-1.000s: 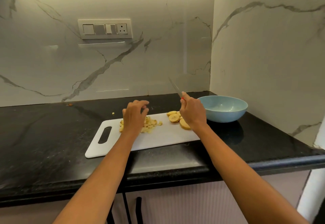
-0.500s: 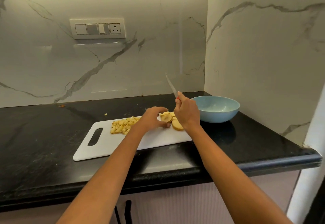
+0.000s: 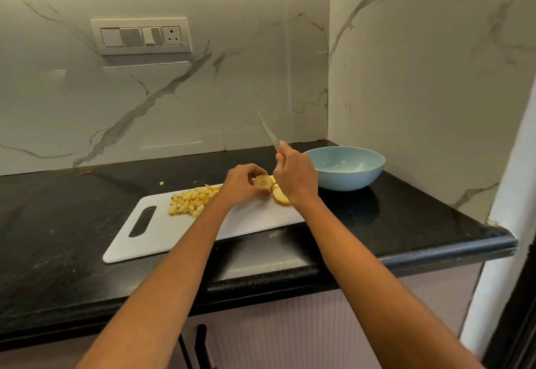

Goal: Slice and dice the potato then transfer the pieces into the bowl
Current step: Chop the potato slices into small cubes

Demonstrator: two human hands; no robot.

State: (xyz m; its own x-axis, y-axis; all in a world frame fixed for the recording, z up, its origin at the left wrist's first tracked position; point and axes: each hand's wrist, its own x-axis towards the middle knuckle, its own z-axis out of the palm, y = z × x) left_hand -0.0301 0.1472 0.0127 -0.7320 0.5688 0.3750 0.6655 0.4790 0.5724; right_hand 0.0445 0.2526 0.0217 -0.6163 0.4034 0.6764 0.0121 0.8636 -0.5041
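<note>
- The left hand [image 3: 242, 184] has its fingers [image 3: 255, 169] curled round a round potato slice [image 3: 262, 181], pinching it and holding it tilted up with the cut face toward the camera, just over the right part of the cutting board [image 3: 185, 228].
- The right hand [image 3: 295, 176] has its fingers clamped round the handle of a knife [image 3: 269, 134]; a bit of red handle shows at the top of the fist, and the blade points up and to the far left, clear of the board.
- Just beside the held slice, on its near right, another potato slice [image 3: 280, 196] lies on the board, partly hidden under the right hand.
- Left of the hands, a heap of diced potato [image 3: 192, 201] lies on the middle of the white board, whose handle slot is at its left end.
- A single small potato bit [image 3: 161, 183] lies on the black bench [image 3: 58, 223], beyond the board.
- The light blue bowl [image 3: 346, 171] stands on the bench to the right of the board, just behind the right hand.
- A switch panel [image 3: 141, 36] sits on the marble wall behind.
</note>
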